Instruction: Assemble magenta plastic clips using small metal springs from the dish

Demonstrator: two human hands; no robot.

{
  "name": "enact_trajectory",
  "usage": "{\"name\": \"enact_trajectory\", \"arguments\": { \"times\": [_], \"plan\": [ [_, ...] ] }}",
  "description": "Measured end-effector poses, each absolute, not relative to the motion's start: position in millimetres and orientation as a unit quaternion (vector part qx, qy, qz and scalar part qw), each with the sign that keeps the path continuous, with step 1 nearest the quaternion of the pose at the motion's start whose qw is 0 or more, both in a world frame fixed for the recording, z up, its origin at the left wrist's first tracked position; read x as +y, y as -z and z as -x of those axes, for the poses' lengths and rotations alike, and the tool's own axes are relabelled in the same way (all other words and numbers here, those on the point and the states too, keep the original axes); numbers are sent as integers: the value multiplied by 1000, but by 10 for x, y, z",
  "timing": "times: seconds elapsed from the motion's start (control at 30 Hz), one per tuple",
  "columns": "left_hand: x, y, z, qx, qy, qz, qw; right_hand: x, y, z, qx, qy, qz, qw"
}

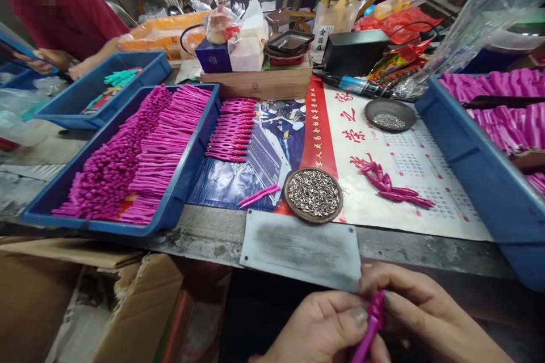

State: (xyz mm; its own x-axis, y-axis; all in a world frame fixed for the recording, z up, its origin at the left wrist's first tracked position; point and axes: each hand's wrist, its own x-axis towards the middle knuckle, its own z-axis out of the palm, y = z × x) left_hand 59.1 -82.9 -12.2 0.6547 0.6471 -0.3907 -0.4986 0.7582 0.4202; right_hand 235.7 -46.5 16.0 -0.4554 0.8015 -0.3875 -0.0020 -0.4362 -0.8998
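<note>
One blue tray (176,193) is sitting at the left of the grey workbench (204,235), packed with stacked magenta strips (166,170), while a second blue tray (468,170) is standing at the right, loaded with more magenta pieces. Between them a printed sheet (447,221) is covering the worn surface, red characters and calendar grids showing on its pale half, and a neat row of pieces (230,130) is lying on its blue half. A round bowl (314,219) is holding a heap of tiny silvery parts (313,193) just behind a smudged grey plate (300,249). Farther back, a wooden box (259,84) is carrying assorted clutter, and someone in a dark red shirt (80,17) is leaning in at the far left. Below the front edge, a torn cardboard box (128,306) is gaping. Just in front of the plate, one magenta piece (367,339) is tilting between two hands: the left hand (323,326) is pinching it under the thumb, and the right hand (419,306) is gripping its upper end with the fingertips. It is looking narrow and glossy, knobbly above, smoother below, fingers partly hiding it.
</note>
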Motion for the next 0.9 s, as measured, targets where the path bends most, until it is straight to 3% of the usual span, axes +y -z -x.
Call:
{"name": "enact_trajectory", "arguments": {
  "times": [0.37, 0.9],
  "plan": [
    [-879, -66, -817, 347, -291, -164, 876, -719, -39, -2575, -386, -744, 471, 274],
    [-861, -25, -849, 311, -289, -98, 900, -677, -70, -2480, -312, -764, 485, 289]
  ]
}}
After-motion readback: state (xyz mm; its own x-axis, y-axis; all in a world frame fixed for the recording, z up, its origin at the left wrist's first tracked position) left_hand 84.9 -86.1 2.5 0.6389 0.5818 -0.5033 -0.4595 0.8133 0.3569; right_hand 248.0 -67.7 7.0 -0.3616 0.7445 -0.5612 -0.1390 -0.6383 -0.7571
